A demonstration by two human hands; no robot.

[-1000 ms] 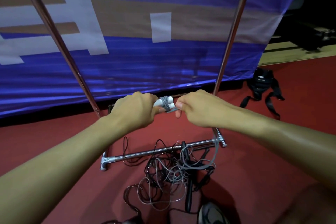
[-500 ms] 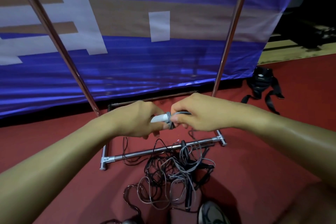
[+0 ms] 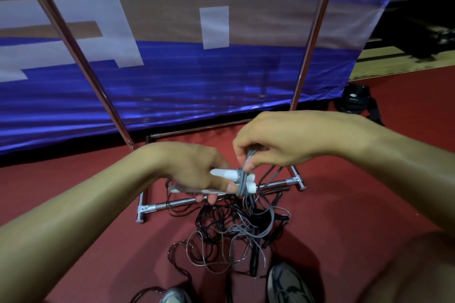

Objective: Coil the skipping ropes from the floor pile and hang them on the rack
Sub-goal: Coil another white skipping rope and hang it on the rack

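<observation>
My left hand [image 3: 194, 170] grips the two white handles [image 3: 226, 174] of a skipping rope, held side by side and level. Grey cord [image 3: 241, 183] is wound around the handles near their right ends. My right hand [image 3: 270, 140] pinches that grey cord just above the handles, with the cord running down from my fingers to the wraps. Below my hands, a tangled pile of grey and black ropes [image 3: 229, 233] lies on the red floor. The chrome rack [image 3: 312, 32] stands behind, its two slanted uprights rising out of view and its base bar [image 3: 278, 183] on the floor.
A blue and white banner [image 3: 172, 69] hangs behind the rack. A black strap bag [image 3: 357, 101] lies on the floor at the right. My two shoes [image 3: 288, 283] stand at the bottom edge, close to the rope pile. Red floor [image 3: 86, 174] spreads left and right.
Both hands have dropped lower. My right hand has lifted away from the handles, drawing the grey cord upward, and more wraps of cord show around the handles.
</observation>
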